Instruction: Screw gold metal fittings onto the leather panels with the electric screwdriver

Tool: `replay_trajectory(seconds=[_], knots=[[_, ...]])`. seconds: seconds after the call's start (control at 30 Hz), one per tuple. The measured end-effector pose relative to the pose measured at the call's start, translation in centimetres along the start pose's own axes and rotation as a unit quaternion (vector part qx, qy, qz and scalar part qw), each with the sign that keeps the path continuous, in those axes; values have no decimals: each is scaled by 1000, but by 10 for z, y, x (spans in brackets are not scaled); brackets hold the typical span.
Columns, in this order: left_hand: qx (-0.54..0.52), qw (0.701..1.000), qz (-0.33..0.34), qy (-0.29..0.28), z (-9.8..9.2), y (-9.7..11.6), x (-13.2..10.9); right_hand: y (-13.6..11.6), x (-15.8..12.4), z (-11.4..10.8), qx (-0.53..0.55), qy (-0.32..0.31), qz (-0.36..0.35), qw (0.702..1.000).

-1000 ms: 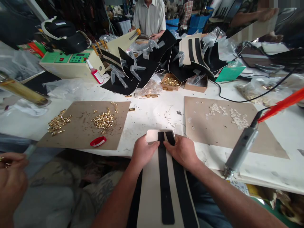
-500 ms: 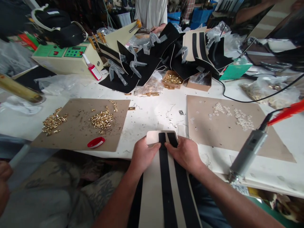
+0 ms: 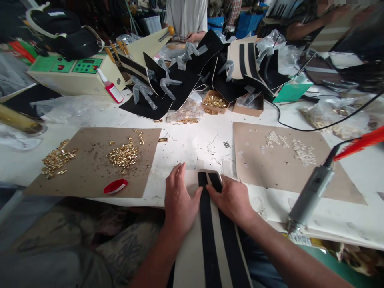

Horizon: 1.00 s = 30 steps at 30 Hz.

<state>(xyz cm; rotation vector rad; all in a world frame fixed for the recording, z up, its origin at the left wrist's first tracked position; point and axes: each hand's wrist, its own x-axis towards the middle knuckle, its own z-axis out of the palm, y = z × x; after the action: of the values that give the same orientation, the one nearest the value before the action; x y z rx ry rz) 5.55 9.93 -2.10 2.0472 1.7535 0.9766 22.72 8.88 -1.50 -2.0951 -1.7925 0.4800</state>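
Note:
A long cream panel with two black stripes (image 3: 211, 240) lies lengthwise before me, its far end at the table's front edge. My right hand (image 3: 232, 198) grips its right edge near that end, thumb on top by the stripes and fingers hidden beneath. At the left edge my left hand (image 3: 181, 200) has its fingers stretched up and off the panel, with the thumb spread toward the left stripe. Beyond my left hand, a red ring-shaped band (image 3: 115, 186) rests on the left brown sheet (image 3: 90, 176), near a pile of small gold metal fittings (image 3: 123, 155).
A grey hand tool with a cord (image 3: 312, 196) stands at the right front edge. Small clear pieces (image 3: 303, 151) lie on the right brown sheet (image 3: 261, 168). Black panels (image 3: 180, 94), a carton of gold parts (image 3: 215, 101) and a green-topped machine (image 3: 75, 74) fill the back. Other people sit beyond.
My left hand has lifted its fingers from the panel's edge and stretched them upward. My right hand keeps its grip. The view has shifted slightly.

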Motion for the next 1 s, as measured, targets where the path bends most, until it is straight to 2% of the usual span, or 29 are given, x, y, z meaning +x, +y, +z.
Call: replay_trajectory(seconds=[0.07,0.17,0.23,0.37,0.43,0.5,0.57,0.63,0.7,0.73,0.8,0.83,0.9,1.0], knots=[[42,996,79,3,1,-1,-1,-1,0,-1,11,1,-3,1000],[29,985,165,-42,7,-9,-2,-4,2,-2,28,-9,-2,1000],[-1,983,176,-51,13,-18,-2,-5,5,-2,32,-21,4,999],[-37,982,180,-27,23,-35,2,-7,10,-11,68,-39,13,997],[-41,983,179,-20,24,-39,5,-4,7,-25,129,-18,-1,992],[-41,983,178,-18,25,-41,6,7,-3,-48,219,47,-48,973],[-42,983,179,-17,26,-42,8,30,-17,-79,288,147,-100,941],[-42,982,182,-17,27,-43,9,67,-31,-111,298,263,-93,913],[-41,982,182,-15,29,-45,10,115,-40,-137,272,357,-2,893],[-41,983,181,-14,30,-45,11,140,-40,-145,264,382,53,884],[-39,983,176,-14,30,-46,12,185,-32,-150,217,371,136,893],[-38,984,173,-17,30,-46,12,203,-25,-148,204,350,146,903],[-38,985,168,-22,29,-45,12,226,-6,-137,178,296,135,929],[-37,986,161,-22,28,-44,12,238,22,-119,154,224,90,958]])
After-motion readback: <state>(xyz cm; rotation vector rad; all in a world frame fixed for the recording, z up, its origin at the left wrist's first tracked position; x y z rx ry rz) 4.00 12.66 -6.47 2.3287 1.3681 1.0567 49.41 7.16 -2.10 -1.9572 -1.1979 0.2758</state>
